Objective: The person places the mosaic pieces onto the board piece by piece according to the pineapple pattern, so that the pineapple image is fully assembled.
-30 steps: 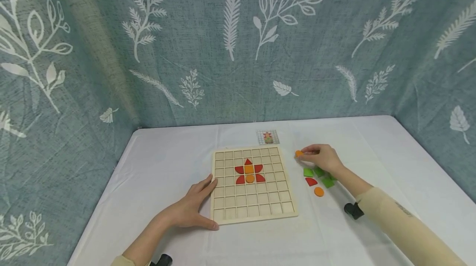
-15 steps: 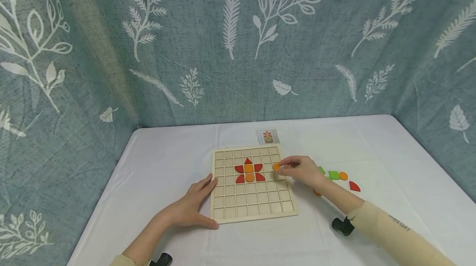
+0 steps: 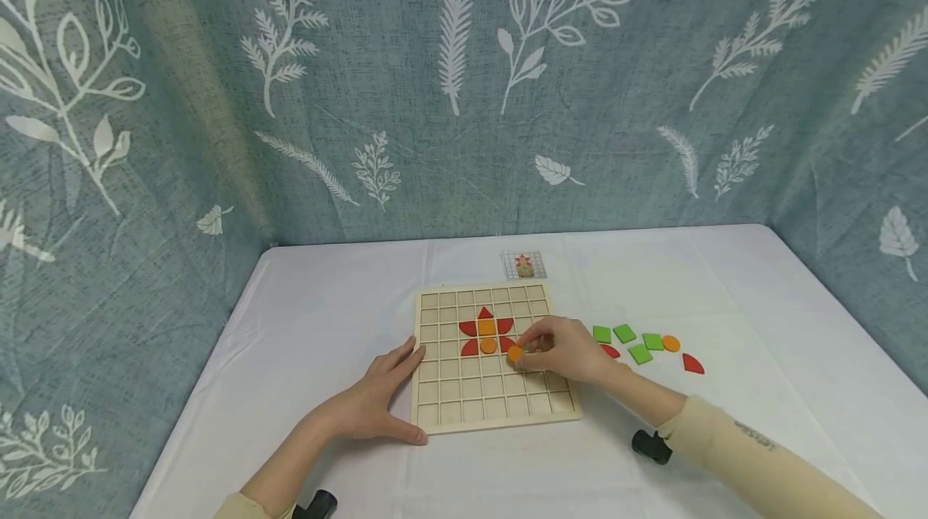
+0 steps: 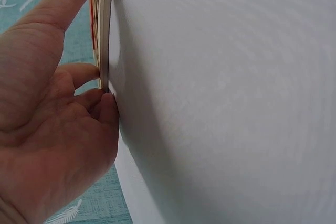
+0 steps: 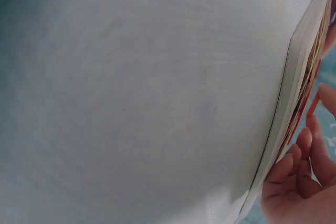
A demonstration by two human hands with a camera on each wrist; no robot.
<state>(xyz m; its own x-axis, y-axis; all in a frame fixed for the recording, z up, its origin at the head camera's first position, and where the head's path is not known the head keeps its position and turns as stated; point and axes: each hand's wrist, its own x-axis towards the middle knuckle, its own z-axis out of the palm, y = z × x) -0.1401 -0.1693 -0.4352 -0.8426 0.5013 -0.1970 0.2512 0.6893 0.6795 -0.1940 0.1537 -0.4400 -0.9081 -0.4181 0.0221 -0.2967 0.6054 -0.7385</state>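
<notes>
A square wooden grid board (image 3: 473,394) lies on the white-covered table. Red pieces surround an orange square (image 3: 486,327) and an orange disc (image 3: 489,346) set in its cells. My left hand (image 3: 366,406) touches the board's left edge, fingers and thumb spread apart; in the left wrist view its fingertips meet the board's side. Between thumb and finger my right hand (image 3: 569,350) pinches another orange disc (image 3: 515,354), just over the board to the right of the lower right red piece (image 3: 507,344). The right wrist view shows this disc edge-on, close to the board's surface.
Right of the board lie several green squares (image 3: 624,333), an orange disc (image 3: 671,344) and a red quarter piece (image 3: 693,363); another red piece (image 3: 610,350) is partly behind my right hand. A small pattern card (image 3: 524,265) rests beyond the board's far edge.
My right hand has carried the orange disc from the right of the board leftward and nearer, over its cells. The left hand stays at the board's edge.
</notes>
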